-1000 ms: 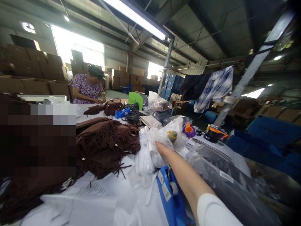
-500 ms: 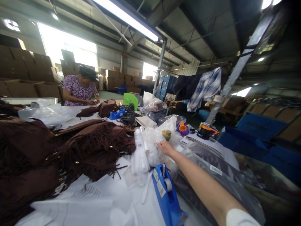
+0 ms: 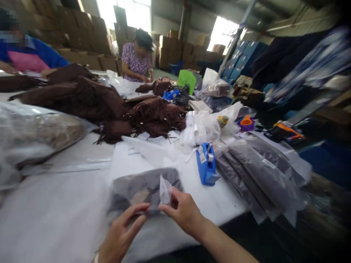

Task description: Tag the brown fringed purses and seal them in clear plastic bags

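Between the thumb and fingers of my right hand [image 3: 184, 212] is a small white translucent packet [image 3: 165, 190], pinched by its edge and standing upright. It is over a dark grey flat item [image 3: 124, 188] that seems to lie in a clear plastic bag on the table. At the near edge of that item is my left hand [image 3: 123, 230], its thumb and fingers a little apart and nothing visible between them. A pale patch [image 3: 141, 196] shows on the grey item between the hands.
A blue tape dispenser [image 3: 206, 166] stands right of the hands, beside bagged grey items [image 3: 249, 171]. Brown fringed goods [image 3: 153, 115] are piled further back. A large plastic-wrapped bundle [image 3: 49, 131] lies left. Two people, one in a purple patterned top [image 3: 130, 60], sit across the table.
My right hand has come back from the clear plastic bags near the tape dispenser and now holds the white packet over the grey item. My left hand has come into view. The camera has turned down and left.
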{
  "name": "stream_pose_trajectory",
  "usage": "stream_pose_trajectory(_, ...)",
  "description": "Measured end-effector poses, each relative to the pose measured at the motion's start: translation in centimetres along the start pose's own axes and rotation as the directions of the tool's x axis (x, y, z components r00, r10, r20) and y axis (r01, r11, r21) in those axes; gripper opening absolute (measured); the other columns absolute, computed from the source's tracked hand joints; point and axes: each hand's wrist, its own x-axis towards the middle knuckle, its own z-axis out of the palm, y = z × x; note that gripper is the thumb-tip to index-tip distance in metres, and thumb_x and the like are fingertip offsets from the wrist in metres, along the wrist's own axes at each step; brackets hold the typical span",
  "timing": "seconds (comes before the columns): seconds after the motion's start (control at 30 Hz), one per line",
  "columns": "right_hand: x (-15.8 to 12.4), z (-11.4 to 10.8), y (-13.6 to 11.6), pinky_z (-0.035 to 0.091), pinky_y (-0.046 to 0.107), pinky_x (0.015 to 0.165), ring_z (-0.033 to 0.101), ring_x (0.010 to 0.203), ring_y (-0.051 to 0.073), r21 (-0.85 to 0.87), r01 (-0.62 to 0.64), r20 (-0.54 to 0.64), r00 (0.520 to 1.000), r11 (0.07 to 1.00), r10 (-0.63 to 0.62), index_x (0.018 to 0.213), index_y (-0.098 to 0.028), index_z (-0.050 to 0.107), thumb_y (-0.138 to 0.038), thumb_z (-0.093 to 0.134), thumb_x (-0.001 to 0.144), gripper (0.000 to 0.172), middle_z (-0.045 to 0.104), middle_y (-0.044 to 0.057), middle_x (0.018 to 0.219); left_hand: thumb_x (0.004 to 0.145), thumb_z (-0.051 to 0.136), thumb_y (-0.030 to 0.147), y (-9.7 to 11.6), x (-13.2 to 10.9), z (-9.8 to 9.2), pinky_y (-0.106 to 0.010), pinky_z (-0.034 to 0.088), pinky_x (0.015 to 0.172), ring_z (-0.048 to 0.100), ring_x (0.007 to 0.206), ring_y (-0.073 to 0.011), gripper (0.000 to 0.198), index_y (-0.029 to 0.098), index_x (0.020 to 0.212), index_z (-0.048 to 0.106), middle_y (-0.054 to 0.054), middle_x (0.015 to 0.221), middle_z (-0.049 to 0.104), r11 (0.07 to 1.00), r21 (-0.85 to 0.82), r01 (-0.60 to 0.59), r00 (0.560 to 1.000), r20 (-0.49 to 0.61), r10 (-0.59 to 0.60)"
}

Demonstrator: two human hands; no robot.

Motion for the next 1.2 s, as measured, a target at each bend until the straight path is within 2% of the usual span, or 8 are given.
stream_pose_trajectory(0.07, -2.2, 2.7, -0.4, 0.036, 0.022, 0.052, 0.051, 0.054, 0.011, -0.057, -0.008, -0.013, 1.0, 0.998, 0.007, 0.093, -0.021, 0.06, -0.044, 0.065, 0.079, 0.027, 0.054, -0.005, 0.06, 0.084, 0.057, 0.047, 1.0, -0.3, 1.2, -0.027, 0.053, 0.078, 0.065, 0.085, -0.0193, 0.033, 0.019, 0.099, 0.063, -0.004, 0.095, 0.069, 0.953, -0.246, 0.178, 0.981, 0.116, -0.153)
stream_pose_trajectory(0.23, -4.3, 3.8, -0.1, 0.047, 0.024, 0.065, 0.061, 0.083, 0.017, 0.216, 0.009, 0.076, 0.997, 0.976, -0.026, 0.122, -0.024, 0.05, -0.039, 0.068, 0.076, 0.051, 0.065, 0.003, 0.097, 0.082, 0.059, 0.047, 1.6, -1.2, 2.7, -0.025, 0.047, 0.074, 0.059, 0.079, -0.0183, 0.031, 0.016, 0.08, 0.063, -0.002, 0.079, 0.065, 0.885, -0.379, 0.27, 0.961, 0.046, -0.273)
stream_pose_trajectory(0.5, -3.9, 5.6, -0.2, 0.045, 0.024, 0.065, 0.054, 0.067, 0.013, 0.486, -0.092, 0.027, 0.995, 0.869, 0.091, 0.079, -0.017, 0.06, -0.043, 0.058, 0.085, 0.027, 0.058, -0.001, 0.071, 0.09, 0.038, 0.057, 1.0, -4.8, 2.7, -0.03, 0.047, 0.079, 0.057, 0.083, -0.0189, 0.049, 0.015, 0.101, 0.061, -0.005, 0.088, 0.063, 0.757, -0.549, 0.356, 0.934, 0.193, -0.299)
stream_pose_trajectory(0.63, -4.7, 6.4, -0.9, 0.045, 0.026, 0.072, 0.056, 0.075, 0.014, 0.365, 0.08, -0.122, 0.992, 0.928, -0.037, 0.08, -0.018, 0.059, -0.038, 0.062, 0.083, 0.02, 0.059, 0.0, 0.077, 0.087, 0.049, 0.053, 1.3, -5.1, 3.0, -0.032, 0.044, 0.088, 0.057, 0.092, -0.0213, 0.043, 0.017, 0.109, 0.059, -0.006, 0.095, 0.063, 0.868, -0.43, 0.248, 0.967, 0.163, -0.195)
stream_pose_trajectory(0.8, -4.6, 5.6, -0.2, 0.046, 0.025, 0.06, 0.055, 0.06, 0.012, 0.578, 0.038, -0.248, 0.96, 0.815, 0.131, 0.088, -0.02, 0.05, -0.043, 0.053, 0.088, 0.023, 0.057, -0.002, 0.065, 0.09, 0.048, 0.043, 2.0, -5.6, 3.8, -0.025, 0.046, 0.071, 0.059, 0.072, -0.0175, 0.034, 0.017, 0.075, 0.064, -0.002, 0.072, 0.064, 0.938, -0.216, 0.27, 0.955, 0.185, -0.232)
stream_pose_trajectory(0.97, -4.3, 3.9, 1.7, 0.031, 0.021, 0.042, 0.037, 0.044, 0.009, 0.575, -0.017, -0.351, 0.898, 0.818, 0.265, 0.09, -0.022, 0.048, -0.049, 0.053, 0.085, 0.028, 0.042, -0.008, 0.055, 0.092, 0.048, 0.035, 1.0, -7.4, 2.0, -0.029, 0.049, 0.086, 0.063, 0.091, -0.0186, 0.025, 0.02, 0.104, 0.063, -0.005, 0.092, 0.069, 1.0, -0.018, 0.009, 0.982, 0.187, -0.005)
stream_pose_trajectory(1.07, -5.7, 3.8, 1.9, 0.032, 0.021, 0.044, 0.041, 0.047, 0.01, 0.52, -0.064, -0.187, 0.964, 0.852, 0.187, 0.088, -0.022, 0.049, -0.046, 0.054, 0.086, 0.025, 0.046, -0.007, 0.056, 0.084, 0.059, 0.026, -1.4, -8.7, 0.2, -0.043, 0.043, 0.1, 0.044, 0.125, -0.0287, 0.043, 0.022, 0.127, 0.051, -0.009, 0.128, 0.057, 0.887, 0.383, -0.259, 0.961, 0.193, 0.197)
stream_pose_trajectory(1.2, -7.7, 5.8, 1.0, 0.042, 0.022, 0.054, 0.056, 0.058, 0.012, 0.34, -0.104, 0.303, 0.953, 0.935, -0.004, 0.085, -0.021, 0.054, -0.035, 0.053, 0.088, 0.014, 0.061, -0.003, 0.066, 0.086, 0.044, 0.006, -3.5, -9.1, -1.0, -0.037, 0.049, 0.095, 0.052, 0.117, -0.0231, 0.037, 0.018, 0.118, 0.057, -0.008, 0.116, 0.064, 0.732, 0.587, -0.345, 0.927, 0.088, 0.366)
